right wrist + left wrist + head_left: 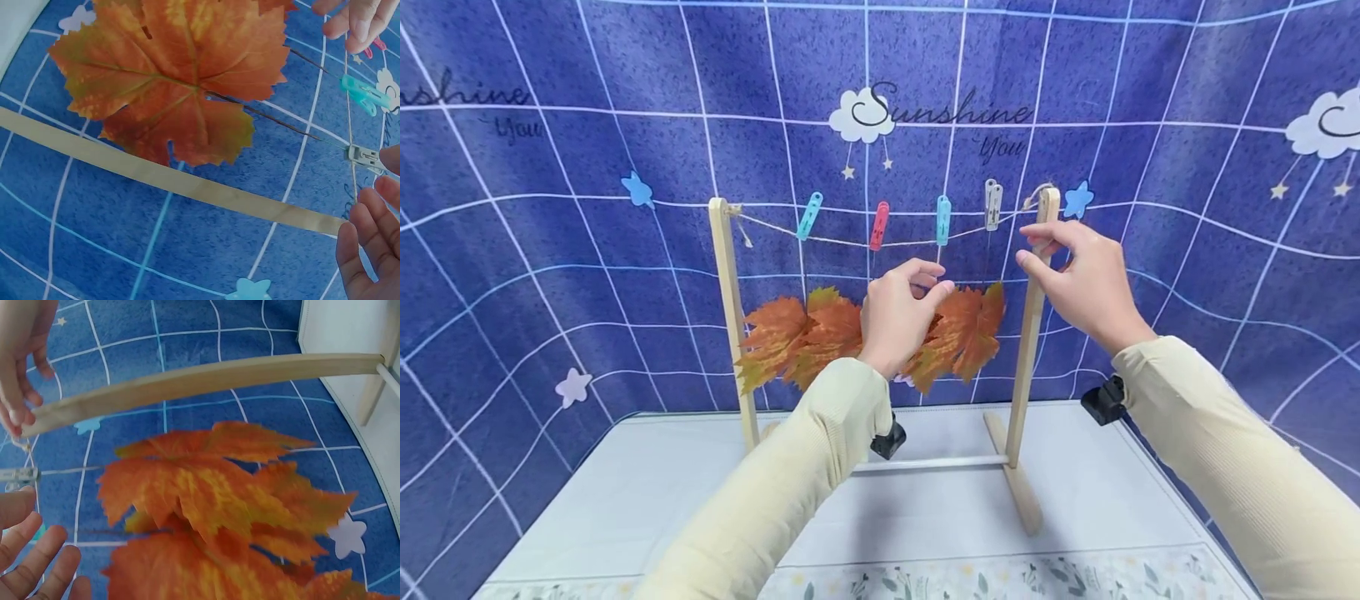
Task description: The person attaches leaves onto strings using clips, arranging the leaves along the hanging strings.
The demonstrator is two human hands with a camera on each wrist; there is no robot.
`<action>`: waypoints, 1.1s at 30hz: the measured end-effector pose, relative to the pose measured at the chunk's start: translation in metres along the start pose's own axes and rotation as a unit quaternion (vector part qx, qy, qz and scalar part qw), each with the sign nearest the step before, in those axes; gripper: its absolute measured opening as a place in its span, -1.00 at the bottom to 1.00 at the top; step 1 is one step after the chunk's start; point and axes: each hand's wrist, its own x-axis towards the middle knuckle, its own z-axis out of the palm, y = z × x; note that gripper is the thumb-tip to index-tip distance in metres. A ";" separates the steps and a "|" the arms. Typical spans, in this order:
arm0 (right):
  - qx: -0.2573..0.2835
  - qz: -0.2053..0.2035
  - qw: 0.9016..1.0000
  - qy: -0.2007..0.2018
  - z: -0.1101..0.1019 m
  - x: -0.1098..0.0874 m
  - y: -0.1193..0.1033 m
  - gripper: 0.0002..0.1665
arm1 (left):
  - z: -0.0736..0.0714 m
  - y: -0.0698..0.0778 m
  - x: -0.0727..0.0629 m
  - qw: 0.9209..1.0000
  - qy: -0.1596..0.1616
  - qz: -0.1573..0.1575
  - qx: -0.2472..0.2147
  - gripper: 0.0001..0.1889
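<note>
Orange-brown artificial maple leaves [775, 333] hang by dark stems from a string [850, 242], each stem held by a clothespin: teal [808, 217], red [879, 226], teal [943, 221] and grey [992, 206]. My left hand [898, 317] hovers before the leaves, fingers loosely bent around nothing, and hides part of them. My right hand [1086, 279] is by the top of the right wooden post [1030, 358], fingers relaxed and holding nothing. In the right wrist view its fingertips lie close to the grey clothespin [364, 157]; whether they touch it I cannot tell.
The wooden frame has a left post [730, 308] and a pale crossbar [932, 463] low down, with feet [1024, 500] on a white table [647, 483]. A blue gridded curtain [625, 92] surrounds the table. Floral cloth [1037, 575] lies along the front.
</note>
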 end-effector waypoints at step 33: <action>0.027 0.062 0.994 -0.083 0.028 -0.070 0.015 -0.53 | -0.054 -0.058 -0.055 0.998 -0.001 -0.047 0.046 -0.73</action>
